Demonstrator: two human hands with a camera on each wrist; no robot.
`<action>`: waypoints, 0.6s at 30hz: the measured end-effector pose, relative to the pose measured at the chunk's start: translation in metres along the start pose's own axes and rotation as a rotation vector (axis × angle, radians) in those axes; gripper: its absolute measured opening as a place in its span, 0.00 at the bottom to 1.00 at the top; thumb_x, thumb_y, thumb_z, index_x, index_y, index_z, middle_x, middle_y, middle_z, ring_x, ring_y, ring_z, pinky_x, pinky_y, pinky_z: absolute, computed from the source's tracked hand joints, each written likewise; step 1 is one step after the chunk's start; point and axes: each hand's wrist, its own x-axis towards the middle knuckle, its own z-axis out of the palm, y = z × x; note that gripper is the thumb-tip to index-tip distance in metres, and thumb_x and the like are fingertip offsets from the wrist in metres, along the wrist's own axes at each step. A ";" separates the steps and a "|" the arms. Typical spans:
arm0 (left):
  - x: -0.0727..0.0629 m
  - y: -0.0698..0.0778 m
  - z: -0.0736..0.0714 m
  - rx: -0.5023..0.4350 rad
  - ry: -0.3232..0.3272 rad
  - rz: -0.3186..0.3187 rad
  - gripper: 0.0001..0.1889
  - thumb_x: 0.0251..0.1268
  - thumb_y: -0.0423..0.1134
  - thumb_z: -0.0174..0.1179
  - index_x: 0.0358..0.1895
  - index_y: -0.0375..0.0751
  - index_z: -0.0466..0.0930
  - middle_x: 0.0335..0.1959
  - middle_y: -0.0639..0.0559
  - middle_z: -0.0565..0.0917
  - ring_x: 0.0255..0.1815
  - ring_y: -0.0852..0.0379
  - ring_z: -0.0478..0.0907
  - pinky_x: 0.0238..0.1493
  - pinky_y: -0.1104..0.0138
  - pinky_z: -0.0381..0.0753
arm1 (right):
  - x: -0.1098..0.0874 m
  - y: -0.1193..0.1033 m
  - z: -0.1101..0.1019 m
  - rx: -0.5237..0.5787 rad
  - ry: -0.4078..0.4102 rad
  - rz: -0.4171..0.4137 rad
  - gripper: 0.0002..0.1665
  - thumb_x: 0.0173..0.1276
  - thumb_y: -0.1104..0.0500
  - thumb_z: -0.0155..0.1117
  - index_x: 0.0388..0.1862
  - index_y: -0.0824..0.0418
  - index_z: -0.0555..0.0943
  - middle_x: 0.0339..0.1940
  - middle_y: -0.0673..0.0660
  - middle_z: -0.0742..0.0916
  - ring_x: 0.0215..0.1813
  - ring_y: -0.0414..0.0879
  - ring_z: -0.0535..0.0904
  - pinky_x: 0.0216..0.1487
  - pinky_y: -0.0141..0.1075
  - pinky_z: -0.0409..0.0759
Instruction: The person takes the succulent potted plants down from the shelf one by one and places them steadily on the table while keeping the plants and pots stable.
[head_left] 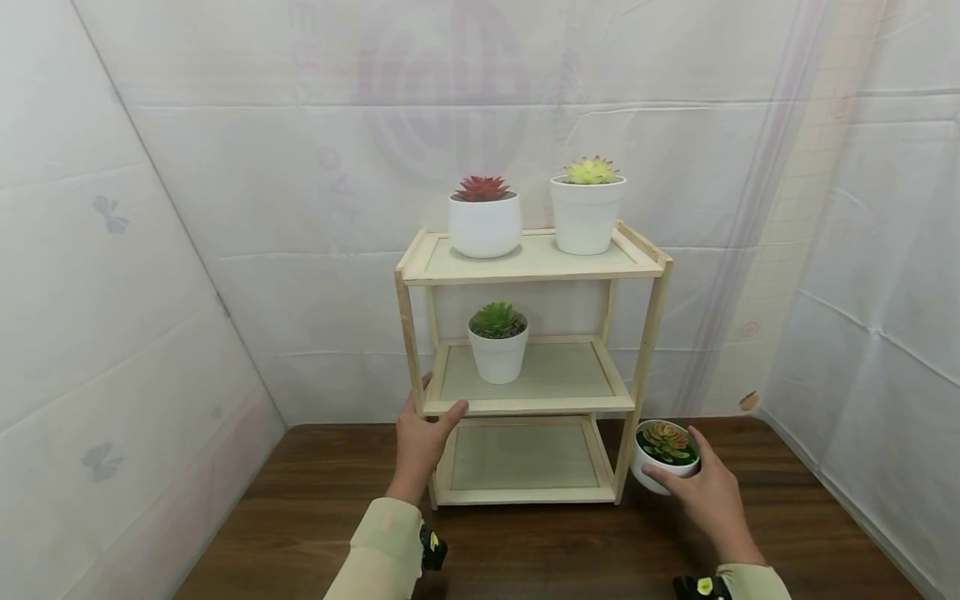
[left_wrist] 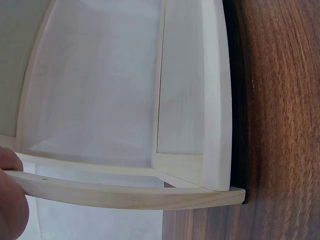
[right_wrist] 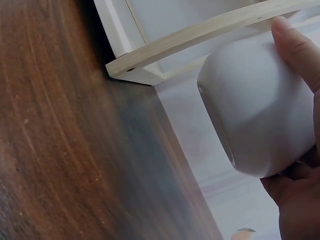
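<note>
A three-tier wooden shelf stands on the table. My left hand grips its left side at the middle tier, thumb over the front edge and fingers behind the post. In the left wrist view, fingers wrap the pale wooden post. To the right of the shelf, my right hand holds a white potted succulent with orange-green leaves. The right wrist view shows the round white pot raised over the table, thumb on one side and fingers on the other.
On the top tier stand a red succulent in a round white pot and a yellow-green one in a taller white pot. A green potted succulent sits on the middle tier. Pale sheeting hangs behind and beside the brown wooden table.
</note>
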 end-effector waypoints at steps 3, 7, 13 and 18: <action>0.000 0.000 0.001 -0.005 0.005 0.005 0.45 0.50 0.52 0.74 0.72 0.49 0.62 0.64 0.44 0.75 0.63 0.46 0.74 0.61 0.49 0.75 | 0.002 0.001 0.002 -0.006 -0.019 0.012 0.70 0.50 0.31 0.72 0.78 0.64 0.48 0.67 0.79 0.68 0.66 0.74 0.66 0.61 0.63 0.67; 0.000 0.000 0.001 -0.007 0.008 0.007 0.45 0.50 0.52 0.74 0.72 0.48 0.63 0.64 0.44 0.75 0.63 0.46 0.74 0.61 0.50 0.75 | 0.003 0.003 0.005 -0.008 -0.032 0.020 0.71 0.51 0.30 0.71 0.78 0.65 0.47 0.68 0.79 0.67 0.66 0.74 0.65 0.62 0.63 0.67; 0.000 -0.001 0.001 -0.016 -0.001 -0.002 0.44 0.51 0.53 0.73 0.72 0.50 0.62 0.63 0.45 0.75 0.63 0.47 0.74 0.61 0.50 0.76 | 0.004 0.009 0.011 -0.011 -0.024 0.026 0.71 0.50 0.30 0.71 0.78 0.66 0.48 0.68 0.79 0.68 0.66 0.74 0.65 0.61 0.63 0.67; 0.000 -0.001 0.000 -0.018 -0.005 -0.001 0.44 0.51 0.52 0.73 0.72 0.51 0.63 0.62 0.45 0.75 0.63 0.47 0.75 0.60 0.49 0.76 | 0.005 0.012 0.013 -0.006 -0.044 0.037 0.71 0.50 0.30 0.71 0.78 0.66 0.47 0.69 0.79 0.66 0.67 0.74 0.64 0.63 0.63 0.66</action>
